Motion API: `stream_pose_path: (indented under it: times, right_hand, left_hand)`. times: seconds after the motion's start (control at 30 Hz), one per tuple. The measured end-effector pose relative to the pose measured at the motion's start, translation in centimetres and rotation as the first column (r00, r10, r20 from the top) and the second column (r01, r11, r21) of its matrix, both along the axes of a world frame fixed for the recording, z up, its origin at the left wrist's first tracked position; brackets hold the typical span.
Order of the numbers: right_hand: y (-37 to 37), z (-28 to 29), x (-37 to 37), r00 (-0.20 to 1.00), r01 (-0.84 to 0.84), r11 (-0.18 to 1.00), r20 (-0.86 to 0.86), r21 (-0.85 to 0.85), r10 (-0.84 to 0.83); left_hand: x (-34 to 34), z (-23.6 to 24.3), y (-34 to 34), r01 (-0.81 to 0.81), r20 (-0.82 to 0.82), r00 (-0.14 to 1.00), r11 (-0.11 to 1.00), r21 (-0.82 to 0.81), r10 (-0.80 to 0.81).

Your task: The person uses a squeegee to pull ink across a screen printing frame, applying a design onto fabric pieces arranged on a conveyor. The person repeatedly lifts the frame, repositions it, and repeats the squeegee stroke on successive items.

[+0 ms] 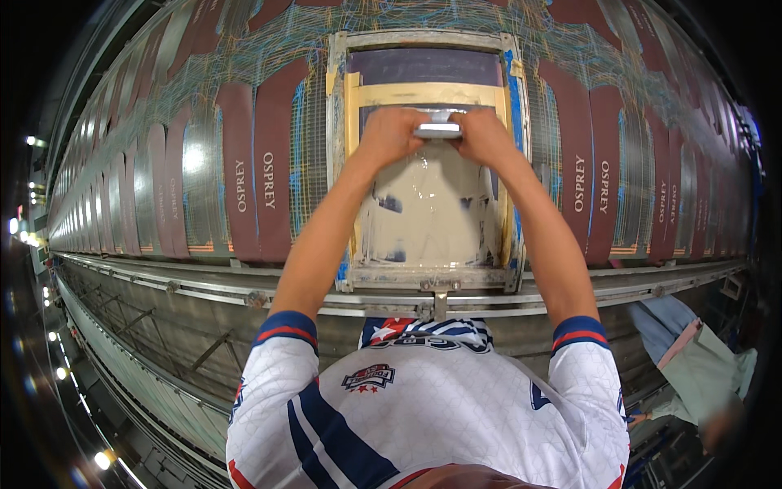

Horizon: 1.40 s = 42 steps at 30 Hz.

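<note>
Both arms reach forward over a screen-printing frame (334,187) lying on a long table. My left hand (389,137) and my right hand (485,137) are closed on the two ends of a squeegee (438,129) with a pale grey handle. The squeegee stands across the far part of the screen, and its lower edge is hidden by my hands. Cream-coloured ink (432,216) covers the mesh on the near side, with dark patches showing through at the left. Yellow tape (423,94) and blue tape (515,163) line the frame's inner edges.
Maroon fabric pieces (273,163) with pale lettering lie in rows on both sides of the frame. A metal rail (204,281) runs along the table's near edge, with a bracket (440,306) at the frame. Another person (692,359) is at the lower right.
</note>
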State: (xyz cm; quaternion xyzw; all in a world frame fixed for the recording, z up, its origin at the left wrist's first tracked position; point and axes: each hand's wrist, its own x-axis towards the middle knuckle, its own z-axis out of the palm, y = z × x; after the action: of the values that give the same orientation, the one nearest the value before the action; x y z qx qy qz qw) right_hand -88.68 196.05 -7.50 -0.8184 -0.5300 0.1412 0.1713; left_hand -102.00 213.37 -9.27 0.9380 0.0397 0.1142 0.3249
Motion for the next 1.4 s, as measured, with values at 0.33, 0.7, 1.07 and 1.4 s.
stream_pose_path:
  times: [0.33, 0.7, 1.07, 1.4]
  right_hand:
    - [-11.3, 0.7, -14.6, 0.999, -0.039, 0.998, 0.040, 0.057, 0.037]
    - [-2.8, 1.2, -2.7, 0.999, -0.011, 1.000, -0.033, -0.024, 0.010]
    - [2.4, 0.1, 3.6, 0.984, 0.056, 0.990, -0.163, -0.129, -0.077]
    - [-9.0, 0.1, -11.3, 0.995, -0.076, 0.994, -0.069, -0.077, 0.070]
  left_hand:
    - [-14.7, 1.8, -11.7, 0.042, -0.021, 0.999, 0.996, 0.084, -0.040]
    - [-3.1, 1.9, -3.0, 0.020, -0.031, 0.999, 0.998, 0.052, -0.018]
    - [3.6, 1.6, 2.0, -0.002, -0.141, 0.990, 1.000, -0.006, 0.001]
    - [-11.7, 0.8, -9.2, 0.047, -0.015, 0.999, 0.999, -0.026, -0.047]
